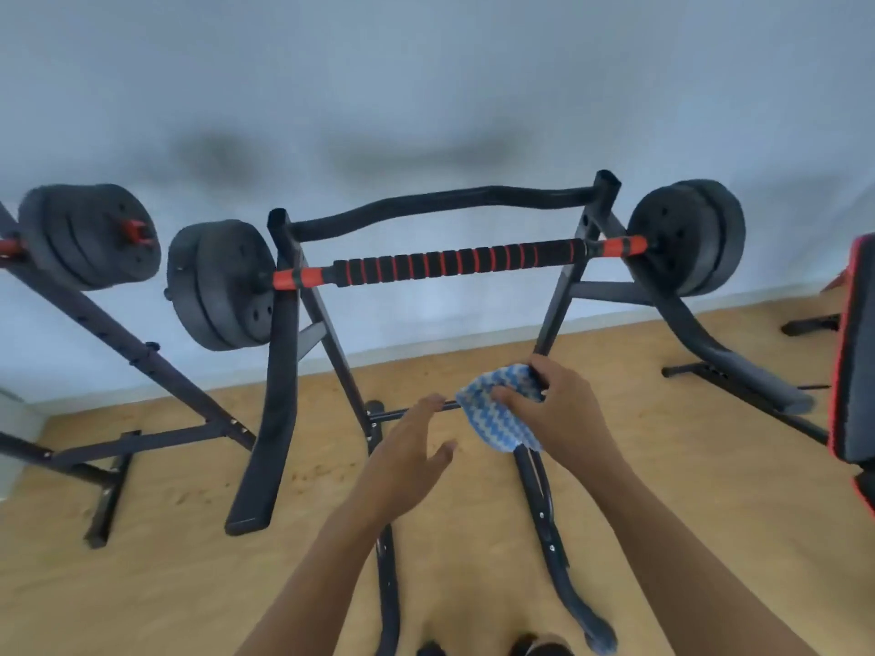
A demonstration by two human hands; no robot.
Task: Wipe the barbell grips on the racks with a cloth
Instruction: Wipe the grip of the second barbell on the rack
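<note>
A barbell rests across a black rack, its grip ribbed in black foam with red rings and orange sleeves at both ends. Black weight plates hang on each end. Below the bar, my right hand grips a blue-and-white zigzag cloth, bunched under the fingers. My left hand is just left of the cloth, fingers straight and spread, holding nothing. Both hands are well below the grip and apart from it.
A second rack with another barbell's plates stands at the left. A red-edged black bench pad is at the right edge. Rack feet stretch over the wooden floor towards me. A pale wall is behind.
</note>
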